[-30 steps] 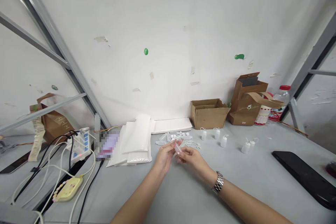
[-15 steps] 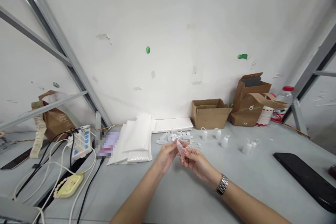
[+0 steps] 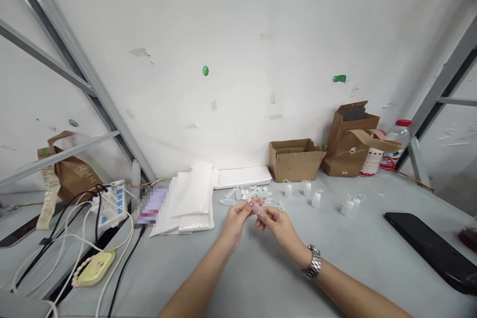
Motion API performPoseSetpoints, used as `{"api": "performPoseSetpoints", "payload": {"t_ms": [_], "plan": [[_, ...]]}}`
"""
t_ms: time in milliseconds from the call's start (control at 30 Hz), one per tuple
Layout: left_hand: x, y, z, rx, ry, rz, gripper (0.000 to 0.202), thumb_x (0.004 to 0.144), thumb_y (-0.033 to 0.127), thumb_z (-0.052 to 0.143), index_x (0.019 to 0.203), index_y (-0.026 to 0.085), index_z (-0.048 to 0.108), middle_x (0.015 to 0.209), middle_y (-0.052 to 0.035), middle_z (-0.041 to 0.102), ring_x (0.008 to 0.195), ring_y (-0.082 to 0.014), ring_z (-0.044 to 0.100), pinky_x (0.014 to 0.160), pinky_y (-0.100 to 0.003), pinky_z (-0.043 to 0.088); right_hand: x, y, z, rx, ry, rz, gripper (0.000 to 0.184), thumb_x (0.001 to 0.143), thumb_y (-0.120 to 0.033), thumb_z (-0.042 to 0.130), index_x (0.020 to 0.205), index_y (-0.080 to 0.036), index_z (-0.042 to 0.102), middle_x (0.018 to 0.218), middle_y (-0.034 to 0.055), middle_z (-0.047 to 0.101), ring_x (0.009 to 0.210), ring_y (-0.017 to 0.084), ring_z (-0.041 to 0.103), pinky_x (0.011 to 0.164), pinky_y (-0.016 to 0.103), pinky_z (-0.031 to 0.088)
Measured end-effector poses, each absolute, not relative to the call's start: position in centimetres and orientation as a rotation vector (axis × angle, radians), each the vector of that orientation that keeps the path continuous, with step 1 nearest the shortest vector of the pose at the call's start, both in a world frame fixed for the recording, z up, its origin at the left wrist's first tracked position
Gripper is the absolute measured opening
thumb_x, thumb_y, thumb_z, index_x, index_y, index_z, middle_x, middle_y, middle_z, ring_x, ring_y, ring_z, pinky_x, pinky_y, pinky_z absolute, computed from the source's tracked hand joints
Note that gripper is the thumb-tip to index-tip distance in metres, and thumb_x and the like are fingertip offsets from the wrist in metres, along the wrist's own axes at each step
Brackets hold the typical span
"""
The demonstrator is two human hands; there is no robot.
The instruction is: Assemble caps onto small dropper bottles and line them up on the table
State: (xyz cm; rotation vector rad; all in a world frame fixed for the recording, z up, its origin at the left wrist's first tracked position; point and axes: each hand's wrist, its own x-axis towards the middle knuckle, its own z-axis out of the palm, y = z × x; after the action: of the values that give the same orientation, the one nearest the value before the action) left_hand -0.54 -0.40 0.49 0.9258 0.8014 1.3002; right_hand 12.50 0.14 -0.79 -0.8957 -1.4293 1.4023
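Note:
A small translucent plastic bottle (image 3: 258, 208) is pinched between my two hands above the grey table. My left hand (image 3: 235, 221) grips its upper end with thumb and fingertips; whether a cap is there I cannot tell. My right hand (image 3: 280, 228), with a metal watch on the wrist, holds the lower body, partly hiding it. Just beyond the fingers lies a loose pile of clear bottles and white caps (image 3: 246, 193). Several small white bottles with looped caps stand to the right, among them one upright bottle (image 3: 288, 190).
White packets (image 3: 194, 198) lie left of the hands, beside a phone and a power strip (image 3: 114, 206) with tangled cables. A cardboard box (image 3: 296, 164) and a brown paper bag (image 3: 348, 144) stand by the wall. A black object (image 3: 428, 251) lies at right.
My right thumb has slid up along the bottle, covering more of it, and the bottle is tilted more. The whole view has shifted slightly.

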Motion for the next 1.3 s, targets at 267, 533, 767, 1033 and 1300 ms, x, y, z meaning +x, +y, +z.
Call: {"api": "performPoseSetpoints", "payload": {"t_ms": [267,533,767,1033,1300], "plan": [[-0.2,-0.6,1.0,0.838,0.759,1.242,0.042,0.07,0.047,0.06,0.09,0.011,0.068,0.087,-0.0119,0.068,0.093,-0.0233,0.059,0.089,-0.034,0.037,12.8,0.2,-0.3,-0.659,-1.241,1.839,0.039,0.071,-0.055,0.055,0.069,-0.015,0.056,0.054,0.0004,0.056,0.048,0.01,0.048,0.05,0.024,0.035],[-0.4,-0.5,0.9,0.843,0.779,1.274,0.03,0.069,0.039,0.064,0.081,0.012,0.068,0.071,-0.0057,0.066,0.073,-0.0159,0.058,0.079,-0.029,0.039,12.4,-0.1,-0.9,-0.559,-1.102,2.009,0.036,0.072,-0.05,0.058,0.07,-0.014,0.055,0.052,0.0008,0.055,0.046,0.009,0.047,0.047,0.022,0.03],[-0.9,-0.4,1.0,0.76,0.687,1.173,0.022,0.068,0.031,0.067,0.082,0.013,0.067,0.083,-0.0069,0.065,0.078,-0.0161,0.057,0.078,-0.029,0.038,12.5,-0.2,-0.8,-0.587,-1.065,2.008,0.034,0.07,-0.048,0.06,0.067,-0.014,0.059,0.052,0.0014,0.054,0.046,0.01,0.046,0.048,0.023,0.032],[-0.7,-0.2,0.3,0.716,0.726,1.2,0.027,0.069,0.039,0.064,0.079,0.013,0.066,0.076,-0.005,0.063,0.069,-0.0139,0.056,0.071,-0.027,0.04,12.4,0.1,-1.5,-0.645,-1.196,1.943,0.037,0.073,-0.051,0.055,0.069,-0.015,0.057,0.051,-0.0002,0.054,0.044,0.009,0.043,0.047,0.023,0.03],[-0.3,-0.4,0.5,0.75,0.711,1.262,0.024,0.066,0.033,0.069,0.078,0.013,0.067,0.073,-0.0037,0.061,0.067,-0.0119,0.053,0.065,-0.024,0.038,12.0,0.1,-2.0,-0.734,-1.284,1.738,0.041,0.073,-0.056,0.052,0.067,-0.016,0.054,0.049,-0.0024,0.052,0.045,0.01,0.044,0.048,0.023,0.029]]}}
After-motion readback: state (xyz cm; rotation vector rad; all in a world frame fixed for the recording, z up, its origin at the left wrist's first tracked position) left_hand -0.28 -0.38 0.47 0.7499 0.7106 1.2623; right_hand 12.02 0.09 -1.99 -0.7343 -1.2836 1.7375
